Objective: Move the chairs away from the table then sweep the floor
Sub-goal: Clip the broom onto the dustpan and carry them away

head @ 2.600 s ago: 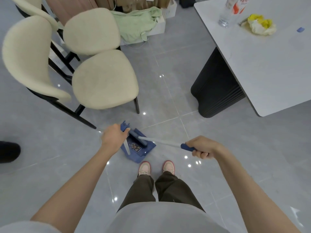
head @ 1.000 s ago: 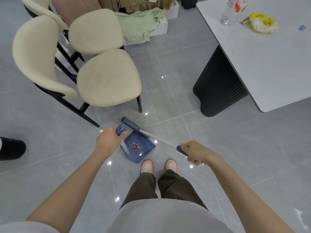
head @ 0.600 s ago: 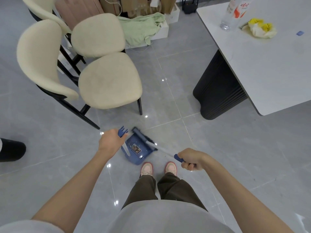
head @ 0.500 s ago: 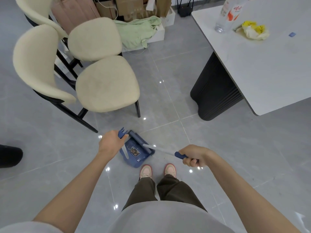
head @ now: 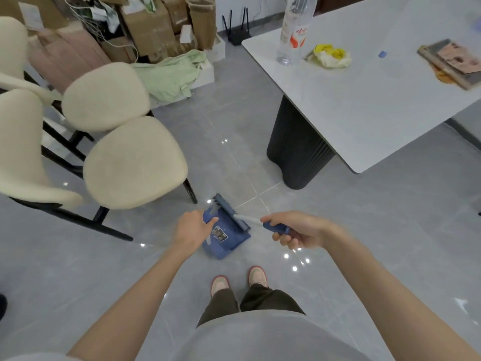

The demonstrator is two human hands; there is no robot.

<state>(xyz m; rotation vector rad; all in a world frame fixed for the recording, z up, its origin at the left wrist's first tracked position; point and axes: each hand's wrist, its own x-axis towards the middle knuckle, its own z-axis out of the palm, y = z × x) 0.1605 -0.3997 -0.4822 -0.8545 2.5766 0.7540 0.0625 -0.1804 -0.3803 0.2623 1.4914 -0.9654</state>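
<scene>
A blue dustpan (head: 226, 242) rests on the grey tiled floor (head: 364, 230) just ahead of my feet. My left hand (head: 191, 229) is shut on the dustpan's upright blue handle. My right hand (head: 294, 230) grips the blue end of a broom handle, and the broom's dark blue head (head: 230, 211) lies across the pan's far edge. Two cream chairs with black legs stand at the left, the near one (head: 134, 162) close to the pan, the other (head: 104, 96) behind it. The white table (head: 377, 100) on a black pedestal stands at the right.
On the table are a plastic bottle (head: 292, 32), a crumpled yellow wrapper (head: 329, 56) and a book (head: 453, 62). Cardboard boxes (head: 153, 24) and a green cloth (head: 171, 74) fill the far wall. A third cream chair back (head: 11, 45) shows at the far left.
The view has tilted up, showing more of the back wall and table. The broom head has swept back and forth over the dustpan's mouth. Both hands keep their grips.
</scene>
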